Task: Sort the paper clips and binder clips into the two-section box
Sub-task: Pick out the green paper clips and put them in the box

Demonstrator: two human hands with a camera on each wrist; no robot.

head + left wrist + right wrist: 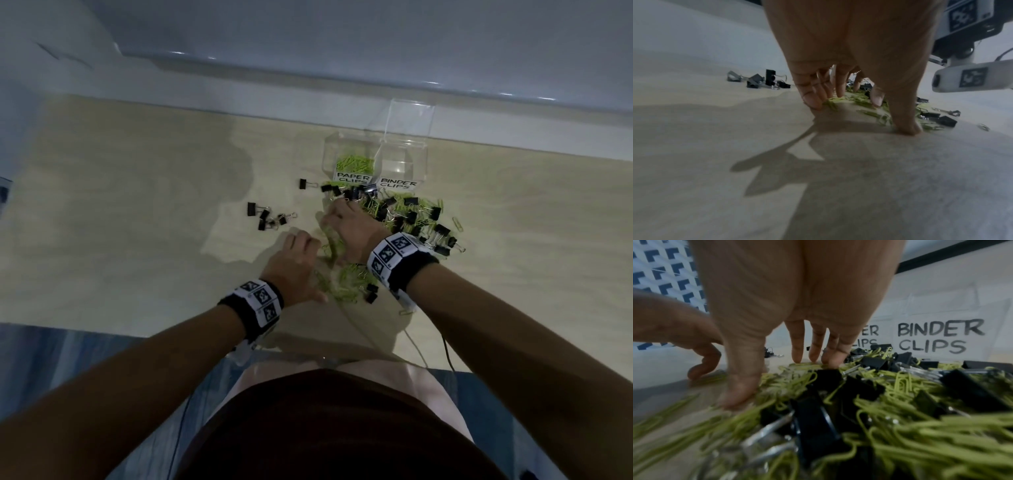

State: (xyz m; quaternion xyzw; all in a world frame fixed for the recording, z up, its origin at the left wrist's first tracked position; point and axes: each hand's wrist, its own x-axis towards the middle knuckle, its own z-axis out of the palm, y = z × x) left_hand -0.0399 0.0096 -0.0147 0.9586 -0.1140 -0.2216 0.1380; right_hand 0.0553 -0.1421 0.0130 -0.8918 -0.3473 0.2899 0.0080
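A clear two-section box (400, 150) stands at the back of the table, labelled PAPER CLIPS on the left and BINDER CLIPS (937, 337) on the right. Green paper clips (354, 162) lie in the left section. In front of it sprawls a mixed pile (407, 212) of green paper clips and black binder clips. My right hand (337, 233) (774, 376) rests on the pile's left edge, fingers straight, tips on the table among paper clips. My left hand (301, 250) (857, 112) spreads beside it, fingertips (813, 104) touching loose paper clips (349, 281). Neither hand holds anything.
A few binder clips (267, 217) lie apart at the left, and a single one (304, 184) lies nearer the box. The box lid (409, 116) stands open behind. Cables (416, 346) hang over the table's front edge. A wall runs close behind the box.
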